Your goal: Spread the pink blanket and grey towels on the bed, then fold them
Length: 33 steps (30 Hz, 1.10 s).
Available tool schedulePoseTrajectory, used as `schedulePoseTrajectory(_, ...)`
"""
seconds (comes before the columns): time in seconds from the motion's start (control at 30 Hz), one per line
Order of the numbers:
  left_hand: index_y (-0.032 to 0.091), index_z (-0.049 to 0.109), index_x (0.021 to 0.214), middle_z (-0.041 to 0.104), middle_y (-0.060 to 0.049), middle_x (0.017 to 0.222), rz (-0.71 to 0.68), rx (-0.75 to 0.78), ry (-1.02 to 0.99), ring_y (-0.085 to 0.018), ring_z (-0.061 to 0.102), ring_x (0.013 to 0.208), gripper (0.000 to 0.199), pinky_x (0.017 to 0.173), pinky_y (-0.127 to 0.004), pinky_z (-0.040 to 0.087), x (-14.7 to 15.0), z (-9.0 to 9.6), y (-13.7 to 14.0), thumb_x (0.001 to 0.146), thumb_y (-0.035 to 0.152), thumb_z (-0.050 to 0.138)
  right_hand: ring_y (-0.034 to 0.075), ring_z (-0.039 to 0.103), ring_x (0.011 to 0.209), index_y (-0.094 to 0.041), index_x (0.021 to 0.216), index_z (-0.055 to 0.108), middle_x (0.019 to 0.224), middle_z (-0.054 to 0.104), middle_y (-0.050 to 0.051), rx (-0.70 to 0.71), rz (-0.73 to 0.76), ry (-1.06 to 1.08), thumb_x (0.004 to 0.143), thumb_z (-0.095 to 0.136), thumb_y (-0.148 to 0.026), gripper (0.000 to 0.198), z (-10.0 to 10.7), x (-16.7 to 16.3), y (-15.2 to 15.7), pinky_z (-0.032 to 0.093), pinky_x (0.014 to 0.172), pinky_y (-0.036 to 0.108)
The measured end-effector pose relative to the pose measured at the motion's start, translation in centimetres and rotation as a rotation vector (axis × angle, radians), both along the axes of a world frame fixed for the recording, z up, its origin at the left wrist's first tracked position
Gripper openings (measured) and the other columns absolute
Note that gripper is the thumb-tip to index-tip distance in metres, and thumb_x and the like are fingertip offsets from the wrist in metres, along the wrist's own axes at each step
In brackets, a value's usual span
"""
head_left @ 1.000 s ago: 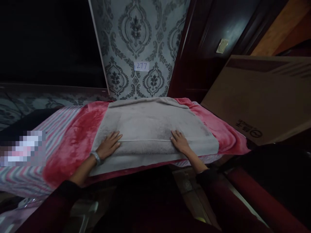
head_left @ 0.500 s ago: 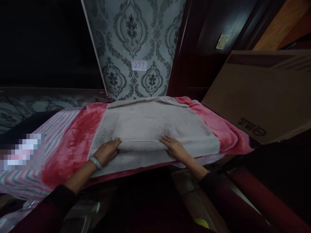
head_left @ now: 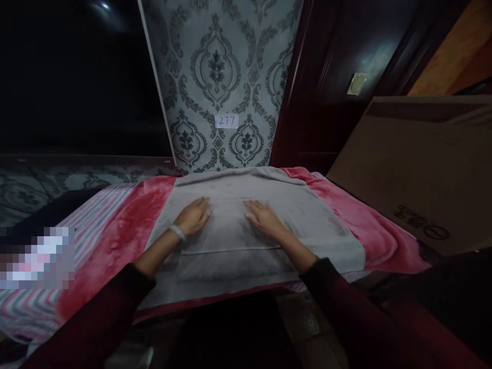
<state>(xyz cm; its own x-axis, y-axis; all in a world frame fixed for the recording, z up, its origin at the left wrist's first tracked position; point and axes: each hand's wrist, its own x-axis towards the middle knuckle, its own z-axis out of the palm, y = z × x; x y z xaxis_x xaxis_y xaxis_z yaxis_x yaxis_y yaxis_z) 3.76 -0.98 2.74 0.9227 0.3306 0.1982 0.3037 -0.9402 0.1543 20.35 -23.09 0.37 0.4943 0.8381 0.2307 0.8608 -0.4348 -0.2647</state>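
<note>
A large grey plush cloth (head_left: 330,256) lies spread over the middle of the covered surface. On it rests a smaller grey folded cloth (head_left: 230,230), nearly the same colour, with a straight crease across its near part. My left hand (head_left: 193,215), a pale bracelet on its wrist, lies palm down at the folded cloth's far left part, fingers stretched forward. Over at its far right part, my right hand (head_left: 265,218) also lies flat with its fingers extended. Neither hand grips anything.
Pink-red plush blanket (head_left: 115,236) shows on both sides of the grey cloth, with a striped sheet (head_left: 90,212) at left. A cardboard box (head_left: 418,164) leans at right. Behind are a dark screen (head_left: 77,82) and a patterned wall with a paper label (head_left: 226,121).
Both hands have slid forward from the folded cloth's near edge to its far part. Their fingers now lie flat on it. The view has tilted up slightly.
</note>
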Motion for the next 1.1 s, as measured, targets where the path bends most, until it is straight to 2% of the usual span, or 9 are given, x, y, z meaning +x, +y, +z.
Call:
schedulePoseTrajectory(0.07,0.012,0.037,0.153,0.037,-0.019,0.158,0.084,0.024,0.022,-0.030,0.031,0.149,0.064,0.121,-0.049,0.028,4.1,-0.1,-0.1,0.095,0.040,0.041,0.030,0.021,0.151,-0.026,0.157,0.034,0.164,0.026,0.009,-0.019,-0.100,-0.025,0.103,0.038,-0.039,0.055,-0.1,1.0,3.8,0.025,0.117,0.058)
schedulePoseTrajectory(0.17,0.022,0.036,0.154,0.030,-0.016,0.162,0.142,0.042,0.116,-0.035,0.024,0.151,0.063,0.120,-0.063,0.019,7.5,-3.1,-0.6,0.097,0.047,0.039,0.032,0.017,0.152,-0.029,0.157,0.034,0.165,0.024,0.007,-0.057,-0.158,-0.050,0.103,0.039,-0.044,0.056,-2.9,2.4,6.7,0.022,0.117,0.060)
schedulePoseTrajectory(0.27,0.023,0.035,0.156,0.024,-0.017,0.164,0.142,0.032,0.197,-0.038,0.017,0.152,0.064,0.119,-0.066,0.016,8.1,-7.2,-0.7,0.097,0.050,0.036,0.032,0.022,0.150,-0.030,0.155,0.038,0.163,0.031,0.006,-0.097,-0.146,-0.042,0.103,0.037,-0.048,0.055,-6.6,3.3,7.0,0.021,0.118,0.060)
schedulePoseTrajectory(0.37,0.026,0.033,0.156,0.024,-0.016,0.164,0.143,0.026,0.178,-0.038,0.016,0.153,0.066,0.119,-0.066,0.015,7.9,-9.1,-0.4,0.097,0.054,0.033,0.032,0.023,0.149,-0.031,0.155,0.037,0.162,0.031,0.006,-0.090,-0.149,-0.044,0.103,0.035,-0.049,0.055,-8.4,3.8,6.7,0.021,0.118,0.059)
schedulePoseTrajectory(0.5,0.025,0.037,0.155,0.029,-0.013,0.163,0.151,0.014,0.152,-0.035,0.020,0.152,0.065,0.120,-0.063,0.015,7.7,-8.5,0.1,0.097,0.055,0.033,0.030,0.024,0.149,-0.027,0.154,0.039,0.162,0.031,0.007,-0.101,-0.170,-0.033,0.104,0.033,-0.049,0.056,-7.9,4.0,6.8,0.020,0.118,0.057)
schedulePoseTrajectory(0.63,0.023,0.039,0.154,0.030,-0.013,0.163,0.269,0.020,0.156,-0.037,0.019,0.152,0.064,0.119,-0.066,0.014,6.6,-7.6,0.5,0.097,0.053,0.030,0.034,0.020,0.151,-0.024,0.155,0.038,0.163,0.028,0.010,-0.140,-0.301,-0.015,0.103,0.031,-0.052,0.060,-7.3,4.0,6.1,0.018,0.118,0.059)
schedulePoseTrajectory(0.77,0.014,0.045,0.149,0.028,-0.022,0.161,0.382,-0.041,0.062,-0.042,0.029,0.147,0.062,0.112,-0.065,0.032,5.0,-7.5,1.4,0.096,0.046,0.036,0.037,0.028,0.147,-0.020,0.158,0.032,0.164,0.024,0.016,-0.119,-0.469,0.093,0.101,0.036,-0.052,0.066,-7.5,5.1,3.7,0.028,0.114,0.059)
schedulePoseTrajectory(0.93,0.008,0.050,0.141,0.057,-0.025,0.138,0.475,-0.479,-0.305,-0.039,0.050,0.134,0.063,0.113,-0.056,0.039,3.2,-7.6,4.1,0.084,0.034,0.055,0.032,0.054,0.131,-0.009,0.151,0.043,0.142,0.055,0.021,0.132,-0.541,0.364,0.092,0.050,-0.039,0.067,-8.1,7.9,0.5,0.042,0.110,0.044)
schedulePoseTrajectory(1.1,0.013,0.065,0.120,0.074,-0.015,0.099,0.418,-0.738,-0.406,-0.035,0.068,0.105,0.059,0.093,-0.049,0.055,1.2,-7.3,5.7,0.072,0.048,0.070,0.030,0.068,0.105,-0.007,0.129,0.065,0.116,0.070,0.018,0.220,-0.490,0.449,0.086,0.056,-0.043,0.057,-8.0,9.3,-1.2,0.054,0.090,0.039)
